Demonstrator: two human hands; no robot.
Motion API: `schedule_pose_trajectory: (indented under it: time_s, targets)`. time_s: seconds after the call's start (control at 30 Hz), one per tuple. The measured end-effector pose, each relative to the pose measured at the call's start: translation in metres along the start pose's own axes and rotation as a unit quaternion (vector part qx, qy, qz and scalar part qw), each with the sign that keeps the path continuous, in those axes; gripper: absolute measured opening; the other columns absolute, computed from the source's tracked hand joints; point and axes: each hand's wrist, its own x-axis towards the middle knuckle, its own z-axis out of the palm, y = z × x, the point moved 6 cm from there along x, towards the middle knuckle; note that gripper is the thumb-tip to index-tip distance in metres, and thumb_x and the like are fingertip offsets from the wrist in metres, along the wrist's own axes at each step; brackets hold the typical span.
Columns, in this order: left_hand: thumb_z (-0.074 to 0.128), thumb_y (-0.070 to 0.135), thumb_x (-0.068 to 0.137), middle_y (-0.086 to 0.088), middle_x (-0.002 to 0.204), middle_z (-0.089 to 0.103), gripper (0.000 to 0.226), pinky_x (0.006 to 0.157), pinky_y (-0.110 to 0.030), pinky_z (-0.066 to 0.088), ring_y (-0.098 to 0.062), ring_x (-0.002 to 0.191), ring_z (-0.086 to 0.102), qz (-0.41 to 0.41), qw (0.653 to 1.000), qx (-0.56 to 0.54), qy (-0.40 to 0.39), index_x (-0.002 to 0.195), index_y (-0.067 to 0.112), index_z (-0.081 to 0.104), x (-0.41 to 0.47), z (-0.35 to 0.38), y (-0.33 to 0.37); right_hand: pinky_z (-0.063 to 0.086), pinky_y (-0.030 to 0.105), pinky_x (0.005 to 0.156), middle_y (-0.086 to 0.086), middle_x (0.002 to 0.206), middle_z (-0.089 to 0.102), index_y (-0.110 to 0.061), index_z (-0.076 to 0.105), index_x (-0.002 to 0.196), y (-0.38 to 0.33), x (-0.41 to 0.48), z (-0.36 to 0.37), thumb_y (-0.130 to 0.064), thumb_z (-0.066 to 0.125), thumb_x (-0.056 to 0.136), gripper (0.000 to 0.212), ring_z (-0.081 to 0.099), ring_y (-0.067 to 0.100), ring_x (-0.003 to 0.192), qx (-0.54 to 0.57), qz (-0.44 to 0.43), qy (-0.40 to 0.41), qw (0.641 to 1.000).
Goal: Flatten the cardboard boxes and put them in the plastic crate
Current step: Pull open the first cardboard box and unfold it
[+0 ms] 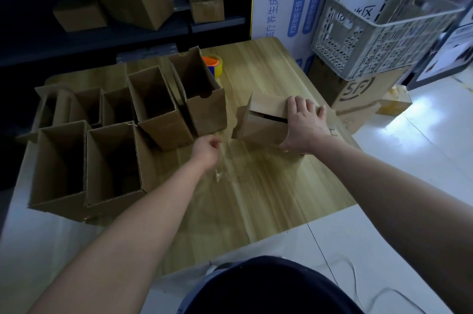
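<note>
On the wooden counter (256, 185) the box being worked (263, 124) lies on its side at about two o'clock from the counter's middle, its taped seam split into a dark slit along the top face and a loose flap standing up at its left end. The right hand (304, 121) is spread flat over the box's right end, fingers (298, 106) extended and pressing down on the top panel while the thumb hooks the far edge; it steadies the box and does not clench it. The left hand (207, 150) hovers just left of the box with its fingers pinched closed on a strip of clear tape (220, 173) that trails down toward the counter.

The box looks light and thin-walled, stiff along its panels but ready to fold at the scored creases. Once the tape is off I would judge the best hold to be at two opposite corners, pushing them toward each other so the tube collapses flat; pressing mid-panel would only dent it. The bare cardboard gives good friction.

Seven more open boxes (158, 109) stand upright from nine to eleven o'clock, not yet flattened. A tape roll (215, 65) sits behind them at twelve. The plastic crate (378, 37) sits off the counter at one o'clock, atop a large carton (358, 91), well apart from the hands
</note>
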Motion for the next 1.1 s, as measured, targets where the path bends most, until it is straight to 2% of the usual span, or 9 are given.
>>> schedule_pose_trajectory:
  time_s: [0.13,0.2,0.33,0.47,0.67,0.77,0.83,0.97,1.1]
  targets:
    - [0.049,0.037,0.096,-0.003,0.109,0.061,0.036,0.091,-0.04,0.051,-0.021,0.1,0.061,0.029,0.985,-0.17,-0.01,0.121,0.011,0.055,-0.008,0.002,0.046,0.007,0.059,0.114,0.007,0.144,0.025,-0.014,0.012,0.145,-0.004,0.001,0.009,-0.052,0.083,0.053,0.122,0.021,0.031,0.135,-0.015,-0.02,-0.005,1.0]
    - [0.055,0.046,0.09,-0.001,0.114,0.059,0.047,0.088,-0.036,0.05,-0.018,0.102,0.057,0.044,0.987,-0.148,-0.05,0.125,0.015,0.051,-0.01,0.012,0.065,0.004,0.057,0.114,0.006,0.146,0.025,-0.016,0.014,0.146,-0.006,0.002,0.012,-0.053,0.082,0.056,0.119,0.021,0.03,0.137,-0.001,-0.034,-0.012,0.999]
    - [0.069,0.035,0.083,-0.002,0.124,0.056,0.056,0.089,-0.03,0.046,-0.02,0.111,0.054,0.049,0.996,-0.062,-0.036,0.13,0.013,0.048,-0.01,0.024,0.071,0.021,0.046,0.112,0.005,0.146,0.029,-0.022,0.024,0.145,0.008,0.004,0.014,-0.045,0.081,0.065,0.101,0.027,0.029,0.133,0.075,-0.043,-0.03,0.996]
    - [0.072,0.028,0.082,-0.005,0.13,0.054,0.06,0.09,-0.031,0.045,-0.022,0.114,0.053,0.022,0.996,-0.077,-0.03,0.133,0.011,0.047,-0.008,0.026,0.065,0.022,0.053,0.11,0.006,0.146,0.029,-0.028,0.026,0.145,0.037,-0.002,0.017,-0.055,0.075,0.069,0.094,0.024,0.033,0.134,0.086,0.013,-0.055,0.995]
    - [0.066,0.005,0.084,-0.005,0.133,0.05,0.067,0.089,-0.05,0.05,-0.028,0.114,0.052,-0.089,0.965,-0.236,-0.072,0.142,0.022,0.038,-0.015,0.041,0.058,0.044,0.042,0.097,0.009,0.139,0.036,-0.019,0.032,0.143,0.056,-0.006,0.026,-0.052,0.073,0.073,0.088,0.043,0.029,0.122,0.224,0.087,-0.088,0.967]
    - [0.058,-0.003,0.08,-0.006,0.128,0.052,0.072,0.081,-0.043,0.052,-0.026,0.106,0.054,-0.104,0.949,-0.288,-0.074,0.143,0.026,0.036,-0.016,0.046,0.063,0.047,0.04,0.095,0.009,0.138,0.036,-0.017,0.031,0.143,0.061,-0.006,0.02,-0.045,0.076,0.074,0.087,0.046,0.028,0.119,0.222,0.082,-0.073,0.969]
    - [0.048,-0.009,0.076,-0.006,0.127,0.052,0.077,0.072,-0.035,0.052,-0.024,0.101,0.053,-0.094,0.949,-0.293,-0.07,0.143,0.028,0.036,-0.015,0.048,0.068,0.05,0.038,0.088,0.008,0.13,0.042,-0.016,0.034,0.139,0.063,-0.005,0.014,-0.045,0.073,0.076,0.08,0.05,0.026,0.11,0.184,0.066,-0.054,0.979]
    - [0.048,-0.013,0.082,-0.007,0.138,0.05,0.073,0.107,-0.045,0.038,-0.027,0.124,0.046,-0.05,0.968,-0.243,-0.047,0.144,0.025,0.037,-0.008,0.045,0.074,0.039,0.023,0.052,0.002,0.09,0.056,-0.013,0.055,0.108,0.066,0.0,-0.002,-0.054,0.055,0.088,0.046,0.054,0.015,0.072,0.153,0.043,-0.027,0.987]
    - [0.068,-0.002,0.079,-0.003,0.138,0.05,0.068,0.106,-0.042,0.036,-0.025,0.13,0.043,0.001,0.986,-0.168,-0.017,0.138,0.019,0.044,-0.002,0.04,0.078,0.038,0.024,0.047,0.001,0.073,0.059,-0.014,0.066,0.094,0.066,0.005,-0.016,-0.055,0.04,0.095,0.048,0.055,0.013,0.06,0.146,0.033,-0.019,0.989]
